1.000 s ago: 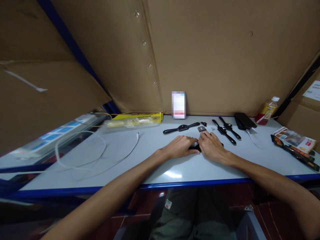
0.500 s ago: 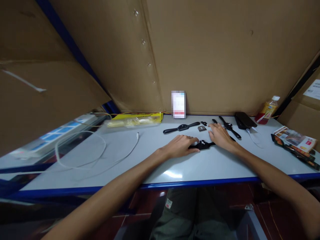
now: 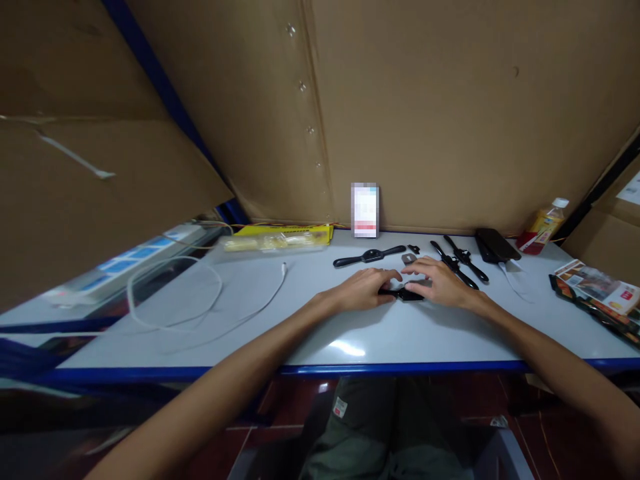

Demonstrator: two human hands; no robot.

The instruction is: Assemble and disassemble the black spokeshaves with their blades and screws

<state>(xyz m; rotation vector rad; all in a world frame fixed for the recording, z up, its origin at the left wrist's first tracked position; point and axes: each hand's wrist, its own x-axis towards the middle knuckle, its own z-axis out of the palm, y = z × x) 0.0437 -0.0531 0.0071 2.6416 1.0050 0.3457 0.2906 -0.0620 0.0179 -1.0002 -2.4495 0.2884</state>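
A black spokeshave lies low over the table in front of me, partly covered by both hands. My left hand is closed round its left handle. Over its middle and right side, my right hand has curled fingers and its thumb against the tool; the exact fingertip contact is hidden. Just behind the right fingers is a grey slotted blade, with a small black cap piece beyond it. Another spokeshave body lies behind my left hand. Two more spokeshaves rest side by side to the right.
A phone with a blurred screen leans on the cardboard wall. Yellow packaging, a white cable and a power strip are left. A dark case, a drink bottle and packets are right.
My right hand has moved left from the spokeshave's right handle to its middle, close to my left hand. The left hand keeps its hold. The view has shifted slightly.
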